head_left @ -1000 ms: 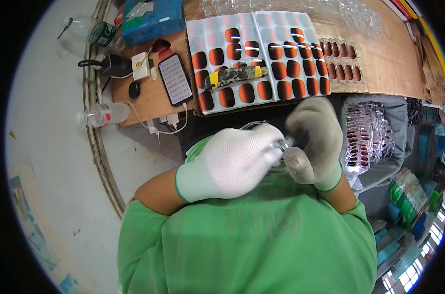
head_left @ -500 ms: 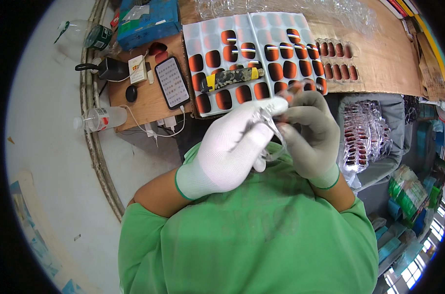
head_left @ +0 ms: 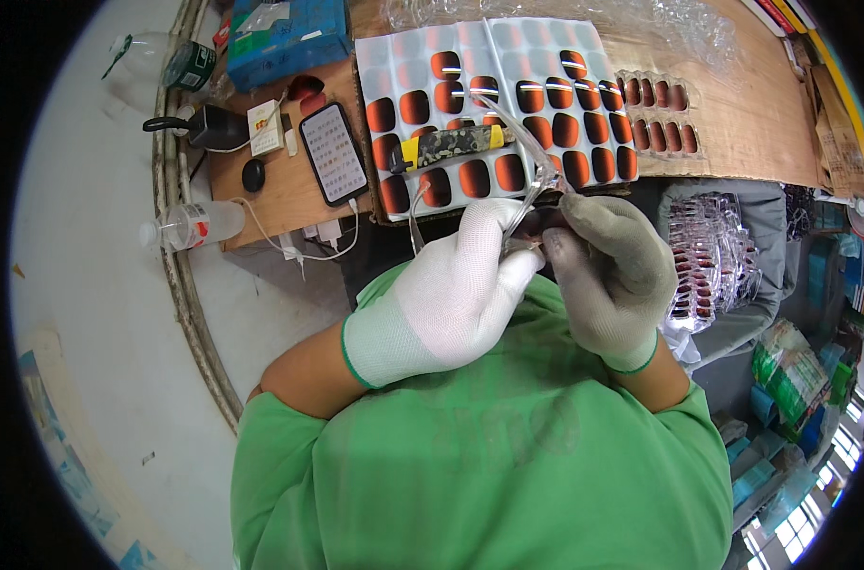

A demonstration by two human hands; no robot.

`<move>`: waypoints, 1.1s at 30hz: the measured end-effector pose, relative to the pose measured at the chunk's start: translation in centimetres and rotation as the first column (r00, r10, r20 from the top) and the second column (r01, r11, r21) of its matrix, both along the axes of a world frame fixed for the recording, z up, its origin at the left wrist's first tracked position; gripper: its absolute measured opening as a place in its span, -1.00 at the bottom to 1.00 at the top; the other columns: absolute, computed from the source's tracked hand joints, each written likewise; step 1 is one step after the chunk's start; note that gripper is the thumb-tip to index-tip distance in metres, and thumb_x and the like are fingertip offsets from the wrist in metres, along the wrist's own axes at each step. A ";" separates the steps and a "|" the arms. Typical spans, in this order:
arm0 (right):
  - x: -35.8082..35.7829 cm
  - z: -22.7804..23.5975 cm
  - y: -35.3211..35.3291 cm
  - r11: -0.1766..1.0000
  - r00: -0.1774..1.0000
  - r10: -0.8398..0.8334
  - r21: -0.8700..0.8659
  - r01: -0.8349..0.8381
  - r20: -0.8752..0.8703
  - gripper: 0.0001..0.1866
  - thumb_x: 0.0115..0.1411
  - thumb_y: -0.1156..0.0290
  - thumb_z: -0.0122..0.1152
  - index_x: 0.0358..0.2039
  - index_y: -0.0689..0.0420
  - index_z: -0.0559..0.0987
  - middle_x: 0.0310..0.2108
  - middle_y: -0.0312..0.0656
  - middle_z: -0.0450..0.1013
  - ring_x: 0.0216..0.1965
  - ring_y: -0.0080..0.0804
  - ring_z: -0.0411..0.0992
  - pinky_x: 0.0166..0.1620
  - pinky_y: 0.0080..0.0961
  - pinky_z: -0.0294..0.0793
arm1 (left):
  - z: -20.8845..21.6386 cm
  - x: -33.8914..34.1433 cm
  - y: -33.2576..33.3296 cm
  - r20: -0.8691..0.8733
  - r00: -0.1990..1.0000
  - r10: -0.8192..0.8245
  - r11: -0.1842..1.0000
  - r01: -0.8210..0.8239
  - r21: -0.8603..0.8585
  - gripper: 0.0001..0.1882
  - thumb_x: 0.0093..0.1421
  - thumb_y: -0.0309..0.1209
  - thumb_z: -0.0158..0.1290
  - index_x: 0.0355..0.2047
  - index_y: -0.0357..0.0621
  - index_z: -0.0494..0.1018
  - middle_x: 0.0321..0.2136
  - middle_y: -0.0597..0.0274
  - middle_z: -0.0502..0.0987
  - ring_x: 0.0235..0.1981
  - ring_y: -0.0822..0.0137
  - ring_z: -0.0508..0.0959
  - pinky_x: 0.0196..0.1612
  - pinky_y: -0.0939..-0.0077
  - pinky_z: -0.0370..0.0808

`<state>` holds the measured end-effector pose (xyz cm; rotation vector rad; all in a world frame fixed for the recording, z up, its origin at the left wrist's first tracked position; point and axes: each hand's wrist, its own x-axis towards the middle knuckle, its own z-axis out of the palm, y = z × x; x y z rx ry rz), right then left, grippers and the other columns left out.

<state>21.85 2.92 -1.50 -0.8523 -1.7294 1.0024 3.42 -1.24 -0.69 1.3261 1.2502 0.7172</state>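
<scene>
Both my hands wear white gloves and meet in front of my chest, just short of the table edge. My left hand (head_left: 451,290) grips a clear plastic glasses frame (head_left: 544,179), whose temples stick out toward the table. Fingers and thumb of my right hand (head_left: 622,271) are pinched on a dark tinted lens (head_left: 537,224) at the frame; whether it sits in the rim I cannot tell. Beyond my hands, a white sheet (head_left: 496,59) carries rows of orange-to-black lenses (head_left: 475,178). A yellow and camouflage-patterned utility knife (head_left: 456,145) lies across them.
On the left stand a phone (head_left: 334,157) on a cable, a black charger (head_left: 218,128), a blue box (head_left: 289,47) and plastic bottles (head_left: 196,226). Tinted glasses (head_left: 662,138) lie in rows at right. A grey lined bin (head_left: 779,252) holds stacked glasses (head_left: 703,271).
The clear frame has turned, so its temples now point out over the lens sheet. A dark lens now shows between my right fingers. My left hand has shifted slightly.
</scene>
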 end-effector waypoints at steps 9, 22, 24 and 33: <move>2.0 0.7 1.6 0.858 0.951 0.260 -0.412 -0.307 -0.167 -0.83 0.24 0.46 0.24 -0.29 0.33 0.54 -0.36 -0.14 0.49 -0.38 -0.54 0.42 -0.29 -0.56 0.40 | 0.8 -1.7 0.3 0.105 0.976 -0.193 0.980 0.186 0.073 -0.77 0.41 -0.48 -0.17 -0.04 -0.32 0.39 -0.37 0.20 0.65 -0.35 0.34 0.68 -0.14 0.40 0.59; 0.9 0.8 0.7 0.875 0.996 0.073 -0.476 -0.088 -0.050 -0.83 0.22 0.46 0.27 -0.34 0.36 0.59 -0.49 -0.18 0.48 -0.49 -0.56 0.38 -0.40 -0.56 0.35 | 0.1 -0.6 -0.2 -0.152 0.987 0.052 0.931 0.007 0.365 -0.79 0.40 -0.43 -0.08 -0.07 -0.29 0.44 -0.57 0.23 0.57 -0.54 0.24 0.64 -0.41 0.39 0.55; 0.7 0.5 0.8 0.876 0.995 0.091 -0.472 -0.095 -0.033 -0.82 0.23 0.45 0.27 -0.34 0.35 0.59 -0.49 -0.18 0.48 -0.49 -0.55 0.39 -0.39 -0.53 0.37 | -0.1 -0.6 -0.3 -0.189 0.978 0.089 0.901 0.001 0.433 -0.79 0.40 -0.40 -0.04 -0.08 -0.29 0.44 -0.60 0.21 0.55 -0.58 0.20 0.63 -0.47 0.35 0.53; 2.0 2.2 1.8 0.955 0.945 0.286 -0.120 -0.270 0.156 -0.86 0.11 0.53 0.28 -0.30 0.28 0.62 -0.45 -0.02 0.49 -0.48 -0.14 0.49 -0.35 -0.37 0.47 | 1.6 -1.0 -0.1 -0.144 0.989 0.012 0.950 0.034 0.309 -0.83 0.33 -0.42 0.05 -0.10 -0.16 0.48 -0.63 0.18 0.52 -0.59 0.14 0.62 -0.50 0.31 0.52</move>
